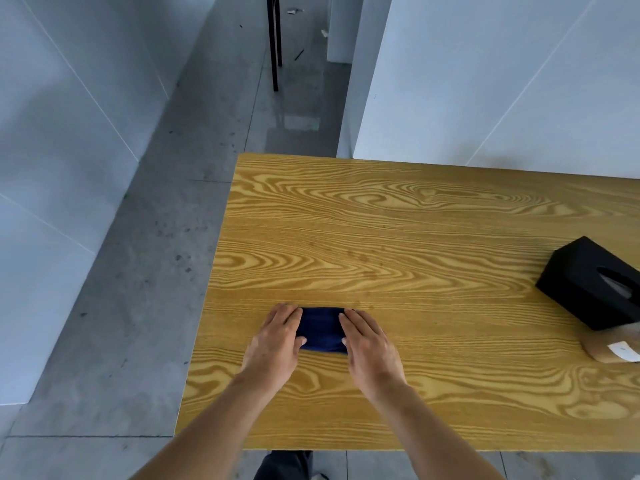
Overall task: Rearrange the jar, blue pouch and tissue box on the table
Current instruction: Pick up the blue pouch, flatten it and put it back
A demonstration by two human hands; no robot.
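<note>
A dark blue pouch point(320, 329) lies on the wooden table point(398, 220) near its front left part. My left hand point(277, 337) holds the pouch's left end and my right hand point(367, 344) its right end, fingers laid over the top and thumbs against the near side. At the right edge of the view lies a black tissue box point(588, 282), turned at an angle. Just in front of it a brownish jar point(604, 349) with a white label is cut off by the frame.
The table's left edge point(204, 306) drops to a grey concrete floor point(138, 289). White wall panels point(485, 81) stand behind the table and at the left. A black furniture leg point(274, 43) stands far back on the floor.
</note>
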